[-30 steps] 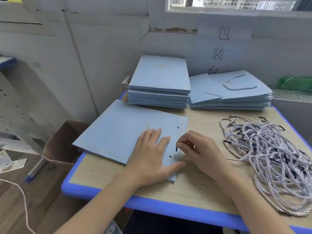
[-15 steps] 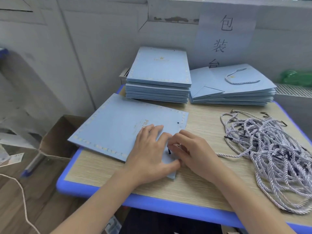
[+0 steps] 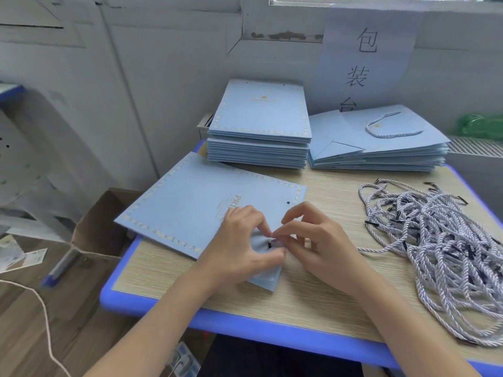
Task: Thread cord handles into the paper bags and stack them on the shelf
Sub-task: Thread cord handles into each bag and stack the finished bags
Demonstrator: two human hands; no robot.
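Wood-grain table (image 3: 313, 297) with a blue rim, set against a grey wall; one paper sign (image 3: 364, 63) with three characters hangs at 12 o'clock.

Count: two hands, one flat paper bag (image 3: 190, 208) in work, two stacks of bags, one heap of cords.

Nearest: left hand (image 3: 239, 251) lies on the bag's near corner, thumb and forefinger narrowed around the black cord tip (image 3: 270, 244). Right hand (image 3: 318, 246) meets it from 3 o'clock, fingertips pinched on the same tip. One cord (image 3: 381, 251) trails from under the right hand toward the heap. The hands cover the hole being worked; one second punched hole (image 3: 288, 203) shows open, just beyond the right fingers.

At 3 o'clock, well apart from the bag: tangled heap of white twisted cords (image 3: 435, 240) with black tips.

At 12 o'clock: stack of unthreaded bags (image 3: 258, 131); beside it, toward 1 o'clock, stack of bags (image 3: 381, 148) whose top one carries a cord handle.

At 9 o'clock, below the table edge: one open cardboard box (image 3: 100, 227).
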